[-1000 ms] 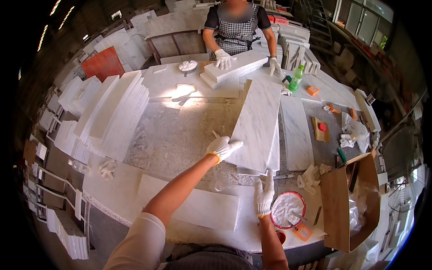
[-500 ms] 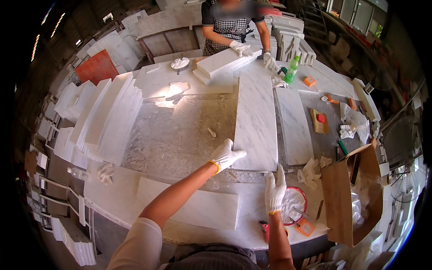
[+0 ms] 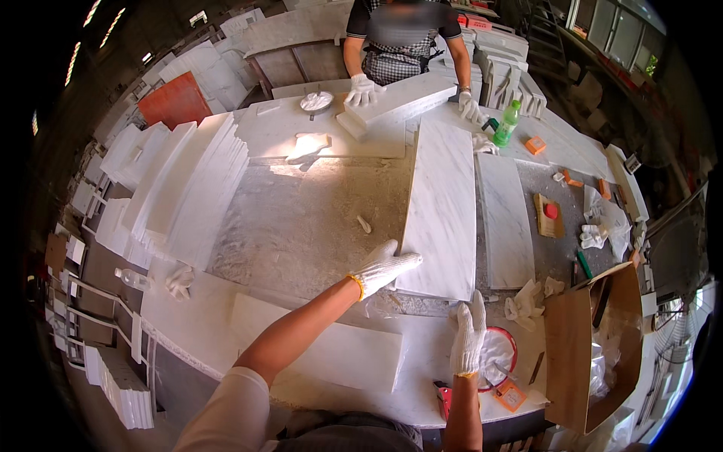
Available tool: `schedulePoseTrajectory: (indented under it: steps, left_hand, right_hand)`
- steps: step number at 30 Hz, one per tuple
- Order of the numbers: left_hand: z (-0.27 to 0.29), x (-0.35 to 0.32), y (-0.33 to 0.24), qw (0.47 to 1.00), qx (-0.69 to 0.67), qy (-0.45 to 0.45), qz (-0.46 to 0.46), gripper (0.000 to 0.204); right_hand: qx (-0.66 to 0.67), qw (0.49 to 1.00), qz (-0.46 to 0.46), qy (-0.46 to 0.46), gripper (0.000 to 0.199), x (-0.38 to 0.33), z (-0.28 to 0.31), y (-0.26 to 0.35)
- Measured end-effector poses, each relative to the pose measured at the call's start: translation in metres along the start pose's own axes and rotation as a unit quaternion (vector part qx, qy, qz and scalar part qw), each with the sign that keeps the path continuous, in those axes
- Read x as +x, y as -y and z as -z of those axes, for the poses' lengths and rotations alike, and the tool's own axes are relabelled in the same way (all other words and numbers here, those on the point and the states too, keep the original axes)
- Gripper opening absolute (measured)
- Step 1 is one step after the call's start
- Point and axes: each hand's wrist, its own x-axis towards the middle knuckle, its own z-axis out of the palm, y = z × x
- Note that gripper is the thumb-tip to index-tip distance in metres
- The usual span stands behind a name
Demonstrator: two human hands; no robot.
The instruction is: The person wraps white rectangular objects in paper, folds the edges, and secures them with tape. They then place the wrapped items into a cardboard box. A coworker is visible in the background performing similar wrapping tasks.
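Observation:
A long white marble slab [image 3: 443,211] with grey veins lies lengthwise in front of me on the dusty worktable. My left hand [image 3: 385,267], in a white knit glove, is at its near left corner. The fingers stretch over the corner, the thumb apart along the edge. Just below the near right corner, my gloved right hand [image 3: 468,335] stands with fingers extended and holds nothing; whether a fingertip touches the slab I cannot tell. A red-rimmed bowl of white paste [image 3: 497,354] is right beside it. To the right lies a narrower marble slab [image 3: 506,222].
Across the table a person's gloved hands touch a stacked stone block [image 3: 399,105]. Stacked slabs [image 3: 192,181] stand at left; a flat slab [image 3: 331,343] lies nearer me. At right are a cardboard box [image 3: 568,354], a green bottle [image 3: 507,124] and a yellow tray [image 3: 548,217].
The view has shifted slightly. The person opposite has moved one gloved hand from the block's top to its left end. My hands stay at the slab's near corners.

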Motion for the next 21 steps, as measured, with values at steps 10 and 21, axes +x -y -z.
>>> schedulePoseTrajectory:
  steps: [10, 21]
  left_hand:
    - [-0.013, 0.017, 0.000, 0.952, -0.292, 0.081, 0.034, 0.037]
    - [-0.031, 0.000, -0.002, 0.973, -0.211, 0.094, -0.028, 0.032]
  right_hand:
    - [0.323, 0.940, 0.024, 0.108, 0.052, -0.025, -0.033, -0.023]
    - [0.383, 0.910, -0.160, -0.007, 0.038, 0.029, -0.049, 0.005]
